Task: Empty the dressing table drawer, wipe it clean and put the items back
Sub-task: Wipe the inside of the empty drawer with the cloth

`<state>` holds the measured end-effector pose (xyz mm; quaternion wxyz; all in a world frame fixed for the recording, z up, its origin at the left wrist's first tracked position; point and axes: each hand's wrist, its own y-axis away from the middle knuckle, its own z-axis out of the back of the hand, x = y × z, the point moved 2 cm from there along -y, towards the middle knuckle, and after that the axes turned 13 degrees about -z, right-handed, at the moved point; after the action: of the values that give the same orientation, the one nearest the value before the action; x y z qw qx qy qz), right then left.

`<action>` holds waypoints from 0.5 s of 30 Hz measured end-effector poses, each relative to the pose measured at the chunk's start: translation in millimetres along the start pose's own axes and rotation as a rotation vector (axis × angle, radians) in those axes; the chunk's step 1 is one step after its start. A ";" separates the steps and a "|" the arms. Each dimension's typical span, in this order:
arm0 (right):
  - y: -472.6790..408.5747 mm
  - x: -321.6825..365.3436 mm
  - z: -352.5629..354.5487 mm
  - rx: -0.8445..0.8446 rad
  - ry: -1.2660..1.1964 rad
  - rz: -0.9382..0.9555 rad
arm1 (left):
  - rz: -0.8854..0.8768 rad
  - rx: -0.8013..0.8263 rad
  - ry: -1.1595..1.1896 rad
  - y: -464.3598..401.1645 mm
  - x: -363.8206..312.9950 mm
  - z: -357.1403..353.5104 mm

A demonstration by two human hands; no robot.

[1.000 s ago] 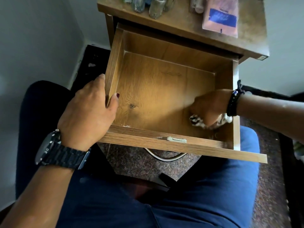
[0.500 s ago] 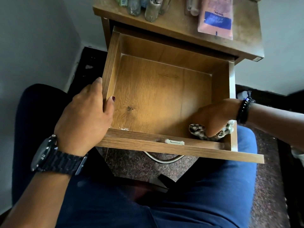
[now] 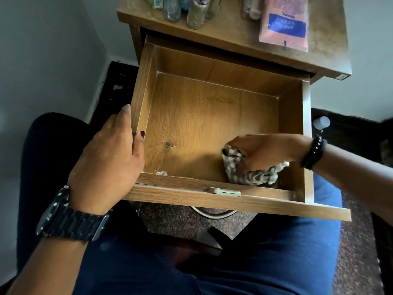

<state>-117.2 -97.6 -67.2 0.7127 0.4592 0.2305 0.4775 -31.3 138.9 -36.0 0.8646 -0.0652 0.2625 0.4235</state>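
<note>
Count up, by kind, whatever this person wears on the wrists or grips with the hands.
Black metal-link wristwatch: 1
Black beaded bracelet: 1
Grey striped cloth rag: 1
Open brown wooden drawer: 1
Total: 4

The right hand has dragged the bunched cloth from the drawer's near right corner leftward along the front wall, toward the middle of the floor

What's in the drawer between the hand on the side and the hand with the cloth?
In the head view, only bare wooden drawer floor lies between the left hand and the right hand gripping the cloth, except pale crumbs near the front-left corner.
</note>
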 end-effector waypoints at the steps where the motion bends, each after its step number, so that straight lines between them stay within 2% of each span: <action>1: -2.8 8.8 -0.4 -0.001 -0.059 0.024 | -0.001 -0.001 0.003 -0.2 0.4 0.0; 7: -9.6 51.4 3.9 0.187 -0.672 0.141 | 0.002 -0.015 0.030 -0.5 0.8 0.4; 9: -7.7 52.1 13.2 0.180 -0.801 0.164 | 0.002 -0.028 0.034 -1.4 2.6 0.5; 11: -9.5 52.4 25.9 0.048 -0.856 0.202 | -0.008 -0.036 0.052 -2.1 4.0 0.5; 14: -17.7 66.8 32.0 -0.360 -0.682 0.268 | -0.007 -0.033 0.110 -3.2 8.5 2.5; 15: -20.6 75.6 28.7 -0.441 -0.627 0.286 | 0.002 -0.034 0.148 -3.4 10.7 4.0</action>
<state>-52.4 -45.1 -63.4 0.7564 0.4459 -0.1720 0.4467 -21.7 145.5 -38.4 0.8412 -0.1109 0.3184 0.4227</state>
